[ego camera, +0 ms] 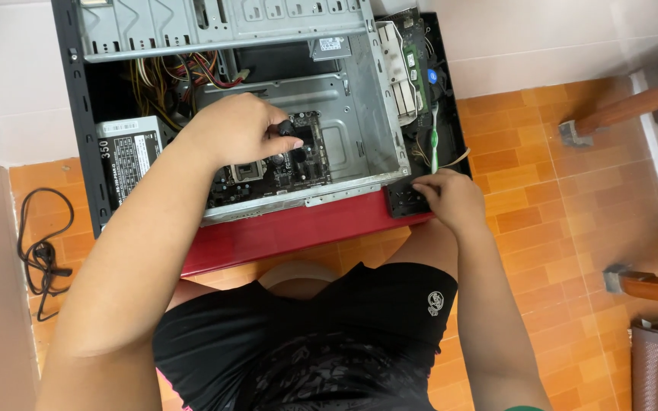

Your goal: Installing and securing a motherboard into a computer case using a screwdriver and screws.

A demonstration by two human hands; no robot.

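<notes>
Seen from above, a person in black shorts sits over an opened desktop computer case of black and grey sheet metal (359,114) that lies on its side on an orange tiled floor (557,228). At far left, a coiled black power cable (43,251) rests on the tiles, well apart from the case. Just inside the case's left wall sits a grey box-shaped power supply with a printed label (127,156), a bundle of yellow, red and black wires (169,76) fanning out above it. The left hand (234,129) is curled over the dark green motherboard (283,167) mounted on the case floor, thumb and forefinger pinched tight around a small black knob-like part (287,128); what that part belongs to cannot be told. A red panel (291,232) runs along the near edge of the case, touching the person's knees. Further right, the right hand (451,199) rests on the black plastic front bezel (409,199), fingers bent and pressing at its lower corner, gripping nothing that shows. A green-handled tool (433,144) lies on the bezel just above that hand. At far right, brown wooden furniture legs with metal feet (618,114) stand on the tiles.
</notes>
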